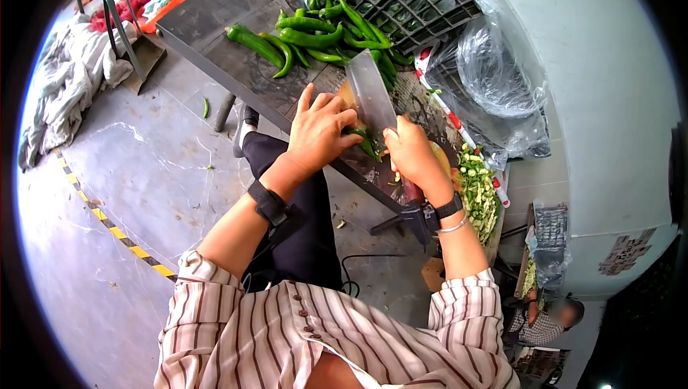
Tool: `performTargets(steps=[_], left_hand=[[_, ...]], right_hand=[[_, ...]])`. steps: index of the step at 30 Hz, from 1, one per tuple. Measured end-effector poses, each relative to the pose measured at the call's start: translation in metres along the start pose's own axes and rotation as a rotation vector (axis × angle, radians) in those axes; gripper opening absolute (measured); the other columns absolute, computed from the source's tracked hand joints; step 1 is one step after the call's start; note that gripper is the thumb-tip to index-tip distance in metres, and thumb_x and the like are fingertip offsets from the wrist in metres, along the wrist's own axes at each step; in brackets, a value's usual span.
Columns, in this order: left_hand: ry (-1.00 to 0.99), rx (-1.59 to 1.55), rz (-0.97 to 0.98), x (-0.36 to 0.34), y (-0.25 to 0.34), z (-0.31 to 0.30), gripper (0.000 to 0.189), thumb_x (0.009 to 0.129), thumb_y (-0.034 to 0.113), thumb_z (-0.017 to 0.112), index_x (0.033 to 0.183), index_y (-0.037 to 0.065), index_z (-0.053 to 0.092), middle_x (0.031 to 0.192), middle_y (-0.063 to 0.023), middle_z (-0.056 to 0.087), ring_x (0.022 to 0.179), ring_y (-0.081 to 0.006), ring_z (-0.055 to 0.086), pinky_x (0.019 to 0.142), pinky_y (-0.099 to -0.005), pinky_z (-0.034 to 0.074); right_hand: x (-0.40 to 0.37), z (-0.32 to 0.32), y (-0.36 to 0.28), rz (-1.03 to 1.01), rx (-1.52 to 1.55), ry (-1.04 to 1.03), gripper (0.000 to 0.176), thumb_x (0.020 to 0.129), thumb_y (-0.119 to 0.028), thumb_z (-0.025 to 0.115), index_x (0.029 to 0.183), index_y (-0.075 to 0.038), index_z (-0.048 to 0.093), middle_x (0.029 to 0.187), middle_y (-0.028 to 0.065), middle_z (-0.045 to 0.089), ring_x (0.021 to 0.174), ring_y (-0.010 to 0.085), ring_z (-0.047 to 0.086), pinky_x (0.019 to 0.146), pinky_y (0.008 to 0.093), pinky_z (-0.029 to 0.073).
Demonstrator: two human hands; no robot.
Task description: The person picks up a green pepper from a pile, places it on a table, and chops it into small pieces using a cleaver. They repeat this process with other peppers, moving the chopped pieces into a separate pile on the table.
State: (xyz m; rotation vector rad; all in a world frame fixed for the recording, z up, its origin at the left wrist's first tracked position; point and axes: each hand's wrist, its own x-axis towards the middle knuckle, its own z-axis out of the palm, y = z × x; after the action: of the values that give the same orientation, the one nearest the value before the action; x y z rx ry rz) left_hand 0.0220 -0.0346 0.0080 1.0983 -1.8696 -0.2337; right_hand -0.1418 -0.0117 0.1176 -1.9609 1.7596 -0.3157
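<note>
My right hand (414,151) grips the handle of a cleaver (373,95), its broad blade standing up and slanting away from me. Just left of the blade, the fingers of my left hand (321,129) press on a green chili pepper (370,146), which is partly hidden beneath them. Beyond both hands lies a heap of whole green chili peppers (308,34) on the dark table (204,34). Chopped green pepper (479,192) is piled to the right of my right hand.
A black plastic crate (394,2) stands at the table's far side, with clear plastic bags (498,73) to its right. On the floor at left are a dustpan (143,59) and grey cloth (72,77). Another person (541,328) is at lower right.
</note>
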Motion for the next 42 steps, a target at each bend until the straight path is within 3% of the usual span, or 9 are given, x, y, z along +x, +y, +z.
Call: performTargets(steps=[3, 11, 19, 22, 24, 25, 37, 42], left_hand=[[0.039, -0.024, 0.017, 0.0, 0.002, 0.0, 0.025, 0.068, 0.034, 0.077, 0.084, 0.02, 0.065, 0.093, 0.0034, 0.058, 0.105, -0.0184, 0.054, 0.113, -0.0527, 0.024], [0.041, 0.004, 0.005, 0.0, -0.001, 0.003, 0.026, 0.068, 0.035, 0.078, 0.077, 0.017, 0.062, 0.089, 0.0026, 0.059, 0.1, -0.0196, 0.054, 0.113, -0.0485, 0.024], [0.004, 0.023, 0.002, 0.001, 0.001, 0.0, 0.026, 0.068, 0.034, 0.078, 0.077, 0.016, 0.062, 0.089, 0.0022, 0.059, 0.1, -0.0201, 0.055, 0.112, -0.048, 0.027], [0.011, 0.019, 0.011, 0.001, 0.001, 0.0, 0.026, 0.068, 0.034, 0.079, 0.077, 0.016, 0.062, 0.089, 0.0023, 0.059, 0.1, -0.0202, 0.055, 0.111, -0.0472, 0.027], [0.032, 0.011, 0.022, 0.001, 0.001, -0.001, 0.026, 0.068, 0.034, 0.078, 0.076, 0.017, 0.062, 0.088, 0.002, 0.058, 0.099, -0.0202, 0.055, 0.111, -0.0464, 0.027], [0.031, 0.011, 0.02, 0.001, 0.001, -0.001, 0.026, 0.068, 0.034, 0.078, 0.076, 0.017, 0.062, 0.088, 0.002, 0.058, 0.099, -0.0202, 0.055, 0.111, -0.0464, 0.027], [0.029, -0.012, 0.015, -0.001, -0.002, 0.001, 0.021, 0.069, 0.033, 0.078, 0.081, 0.019, 0.066, 0.091, 0.0033, 0.059, 0.104, -0.0188, 0.054, 0.113, -0.0469, 0.025], [0.026, -0.024, 0.022, -0.002, -0.002, -0.001, 0.015, 0.072, 0.025, 0.076, 0.082, 0.02, 0.067, 0.094, 0.0048, 0.06, 0.106, -0.0178, 0.054, 0.113, -0.0486, 0.026]], right_hand=[[-0.013, -0.002, 0.013, 0.024, 0.057, 0.032, 0.018, 0.094, -0.013, 0.051, 0.087, 0.004, 0.05, 0.055, 0.012, 0.054, 0.043, 0.0221, 0.058, 0.044, 0.0363, 0.046], [-0.043, -0.01, 0.052, 0.146, 0.217, 0.177, 0.014, 0.095, -0.012, 0.052, 0.088, 0.001, 0.052, 0.056, 0.0041, 0.053, 0.041, 0.0124, 0.054, 0.038, 0.0287, 0.042], [-0.051, -0.015, 0.021, 0.097, 0.185, 0.19, 0.017, 0.095, -0.013, 0.052, 0.087, 0.002, 0.051, 0.056, 0.0067, 0.055, 0.04, 0.014, 0.054, 0.038, 0.0293, 0.043], [-0.049, -0.008, 0.018, 0.062, 0.179, 0.144, 0.017, 0.094, -0.012, 0.053, 0.086, 0.002, 0.051, 0.056, 0.0098, 0.056, 0.041, 0.0186, 0.056, 0.04, 0.0327, 0.044], [-0.044, 0.0, 0.025, -0.069, 0.146, 0.147, 0.017, 0.093, -0.011, 0.053, 0.085, 0.003, 0.051, 0.058, 0.0162, 0.057, 0.046, 0.0274, 0.059, 0.046, 0.0388, 0.045], [-0.043, 0.001, 0.025, -0.078, 0.105, 0.159, 0.017, 0.092, -0.01, 0.055, 0.084, 0.005, 0.051, 0.063, 0.0224, 0.056, 0.055, 0.0375, 0.059, 0.052, 0.0438, 0.044], [-0.032, 0.005, 0.017, -0.087, 0.007, 0.083, 0.016, 0.091, -0.009, 0.056, 0.083, 0.005, 0.051, 0.069, 0.0259, 0.057, 0.067, 0.0448, 0.058, 0.057, 0.0459, 0.045], [-0.027, 0.002, 0.02, -0.091, -0.022, 0.046, 0.018, 0.091, -0.01, 0.056, 0.085, 0.006, 0.051, 0.071, 0.0272, 0.058, 0.07, 0.0462, 0.059, 0.059, 0.0478, 0.046]])
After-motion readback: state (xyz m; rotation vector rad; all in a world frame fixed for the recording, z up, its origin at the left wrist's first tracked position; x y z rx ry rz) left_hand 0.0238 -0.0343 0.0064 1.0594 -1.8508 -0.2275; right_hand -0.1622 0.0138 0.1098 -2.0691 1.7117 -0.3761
